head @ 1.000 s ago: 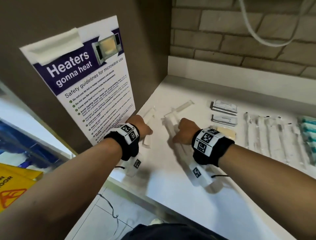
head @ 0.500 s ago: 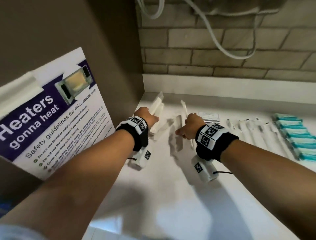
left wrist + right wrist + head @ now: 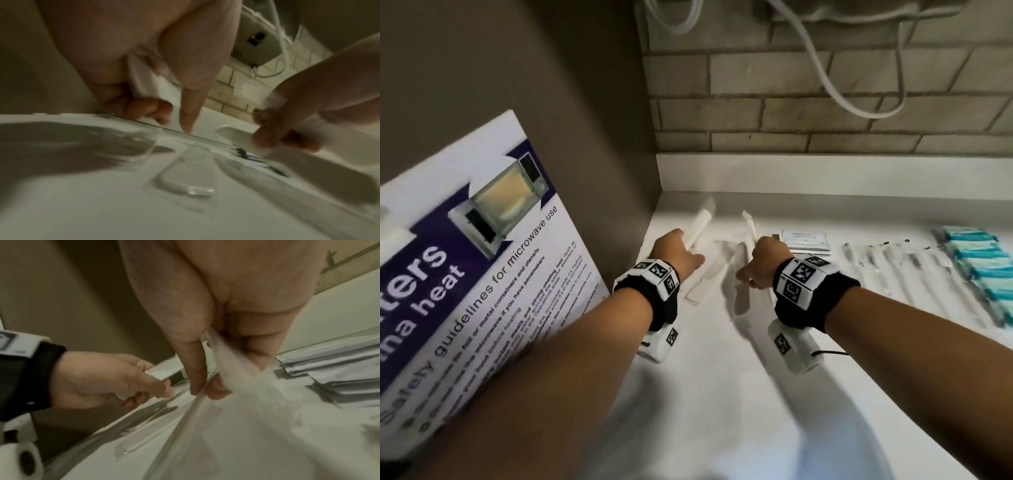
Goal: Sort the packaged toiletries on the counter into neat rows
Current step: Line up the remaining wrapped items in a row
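**Lining up two wrapped sticks beside the sachet stack**

Holding one long white packet apiece, both hands work at the corner end of the counter (image 3: 722, 394), left of the sachet stack (image 3: 804, 240).

Furthest left of that stack, the left hand (image 3: 676, 251) curls around a wrapped white stick (image 3: 698, 224), forefinger stretched down toward the surface. Its packet tilts up off the counter toward the back wall. Between this hand and the stack, two more clear-wrapped packets (image 3: 709, 277) lie loose and askew. Just left of the stack, the right hand (image 3: 765, 262) pinches a second wrapped stick (image 3: 750, 222) between thumb and fingers, also raised at an angle.

Right of the stack, thin wrapped items (image 3: 900, 270) already lie parallel, and beyond them sits a teal-packet row (image 3: 983, 267).

To do this well, I judge each stick should be lowered flat, parallel to those thin items, ends level with the stack's near edge. Setting one down at a time would help, as slick wrappers probably slide. The loose packets want straightening too, without nudging the stack.
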`<move>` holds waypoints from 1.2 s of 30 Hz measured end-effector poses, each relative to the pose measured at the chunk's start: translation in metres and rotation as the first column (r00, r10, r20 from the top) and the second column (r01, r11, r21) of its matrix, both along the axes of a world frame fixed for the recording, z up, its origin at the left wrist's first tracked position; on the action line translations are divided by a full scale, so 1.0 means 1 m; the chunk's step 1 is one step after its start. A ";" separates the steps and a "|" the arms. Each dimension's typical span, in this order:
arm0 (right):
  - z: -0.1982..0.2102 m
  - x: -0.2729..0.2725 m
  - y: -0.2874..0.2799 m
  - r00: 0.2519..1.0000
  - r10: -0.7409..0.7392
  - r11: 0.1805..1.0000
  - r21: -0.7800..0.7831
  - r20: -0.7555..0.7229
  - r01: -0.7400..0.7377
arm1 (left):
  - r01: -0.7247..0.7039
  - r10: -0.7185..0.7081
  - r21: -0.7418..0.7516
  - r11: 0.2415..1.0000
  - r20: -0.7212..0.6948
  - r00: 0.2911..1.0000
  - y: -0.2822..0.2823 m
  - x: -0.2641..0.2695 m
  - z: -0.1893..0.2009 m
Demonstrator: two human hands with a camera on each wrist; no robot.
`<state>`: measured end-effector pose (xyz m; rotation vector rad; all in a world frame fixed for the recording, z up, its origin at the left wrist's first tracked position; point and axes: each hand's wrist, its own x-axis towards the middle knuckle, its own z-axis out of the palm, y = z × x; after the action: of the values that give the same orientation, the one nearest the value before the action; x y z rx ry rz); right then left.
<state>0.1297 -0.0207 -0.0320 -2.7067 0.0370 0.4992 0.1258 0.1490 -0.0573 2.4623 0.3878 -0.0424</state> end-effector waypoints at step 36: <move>-0.011 -0.008 0.008 0.980 -0.194 0.968 0.167 0.044 0.185 | -0.180 0.186 0.055 0.982 -0.118 0.976 0.014 -0.010 0.006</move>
<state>0.1217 -0.0129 -0.0429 -2.5242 0.2269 0.3477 0.1155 0.1634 -0.0508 2.4634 0.6745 -0.1088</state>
